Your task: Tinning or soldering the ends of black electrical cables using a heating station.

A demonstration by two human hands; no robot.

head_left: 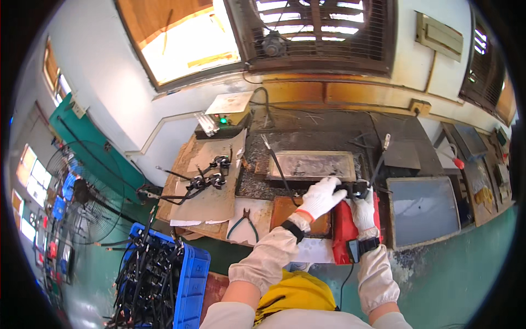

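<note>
My right hand [364, 213], in a white knit glove, is closed round a black cable assembly [359, 190] in front of the rectangular metal pot. One of its black cables [379, 167] rises to the right and ends in a metal lug. My left hand [322, 198], gloved too, has its fingers bent against the left side of the assembly. Another black cable [278, 164] with a bare metal end runs down to the left hand; where it joins is hidden. The metal pot [311, 174] holds a dull grey surface. Beneath the right hand lies a red object [343, 233].
More cable assemblies [208, 178] lie on cardboard at left, near pliers [244, 226]. A blue crate [193, 285] full of black cables stands lower left, by a fan [82, 192]. A box with a green light [230, 112] sits behind; a grey tray [422, 242] is at right.
</note>
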